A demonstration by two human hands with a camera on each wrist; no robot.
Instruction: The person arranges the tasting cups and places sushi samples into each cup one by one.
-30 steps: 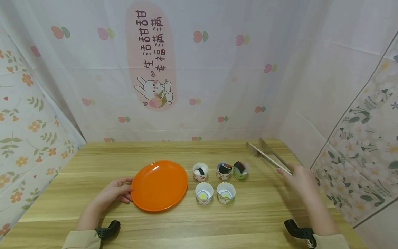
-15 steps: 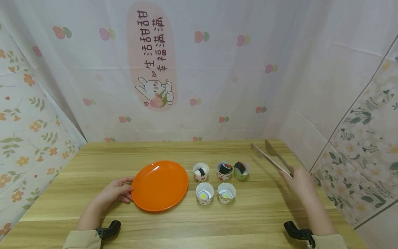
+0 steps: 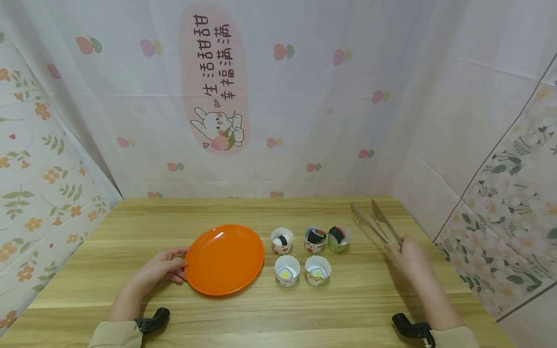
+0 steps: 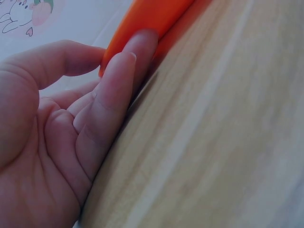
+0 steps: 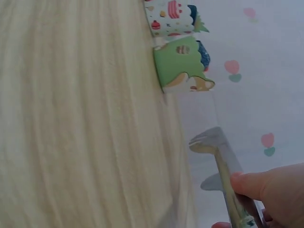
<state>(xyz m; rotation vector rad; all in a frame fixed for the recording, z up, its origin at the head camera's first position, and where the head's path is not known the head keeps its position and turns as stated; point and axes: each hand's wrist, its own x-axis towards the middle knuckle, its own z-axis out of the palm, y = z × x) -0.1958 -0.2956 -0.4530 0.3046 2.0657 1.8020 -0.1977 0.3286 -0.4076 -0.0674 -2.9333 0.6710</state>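
At the left, my left hand (image 3: 163, 268) pinches the rim of a round orange plate (image 3: 224, 261) on the table. In the left wrist view, thumb and fingers lie on opposite faces of the plate's edge (image 4: 142, 23). My right hand (image 3: 412, 261) holds metal tongs (image 3: 388, 227) above the table, to the right of the cups. The tongs' arms (image 5: 223, 171) stand apart with nothing between their tips. Beside the plate stand paper cups with sushi pieces: a white one (image 3: 281, 248), a patterned one (image 3: 314, 247) and a green one (image 3: 337, 247) behind, two (image 3: 286, 279) (image 3: 317, 279) in front.
A wooden table (image 3: 243, 319) carries everything. A printed curtain (image 3: 296, 121) hangs behind it, and more patterned cloth (image 3: 509, 208) borders the right side. Dark wrist mounts (image 3: 152, 320) sit below the hands.
My right hand has moved left and a little nearer to me, and the tongs have turned slightly with it. The left hand, plate and cups keep their places.
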